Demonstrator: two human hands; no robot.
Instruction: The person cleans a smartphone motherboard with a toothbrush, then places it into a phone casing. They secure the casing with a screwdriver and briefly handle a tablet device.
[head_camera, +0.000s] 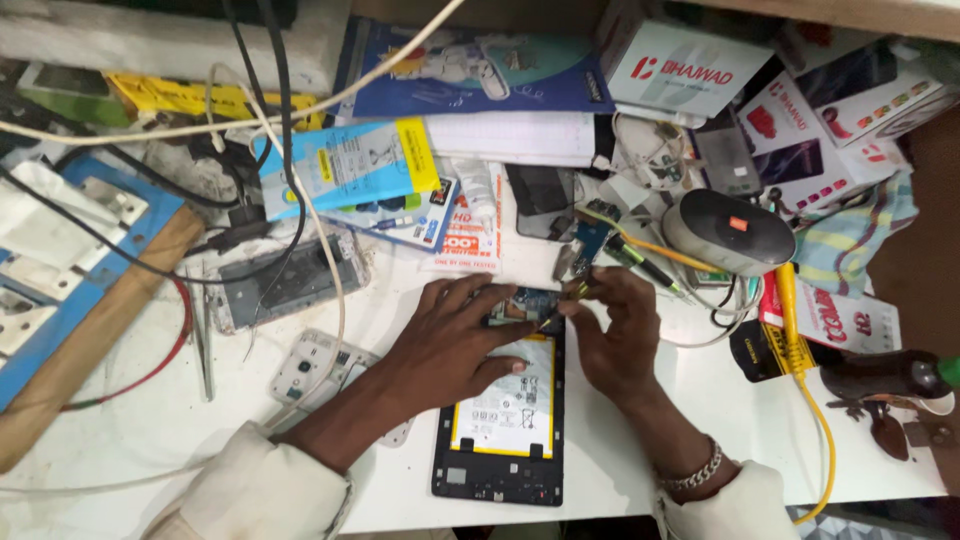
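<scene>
Opened tablet lies face down on the white tabletop, back cover off, pale battery with yellow edging exposed. My left hand rests flat and open across its upper part, fingers spread over the battery's top edge. My right hand is closed in a pinch on a thin metal tool, tip at the circuit board near the top. Grey oval speaker sits beyond, among boxes and cables.
</scene>
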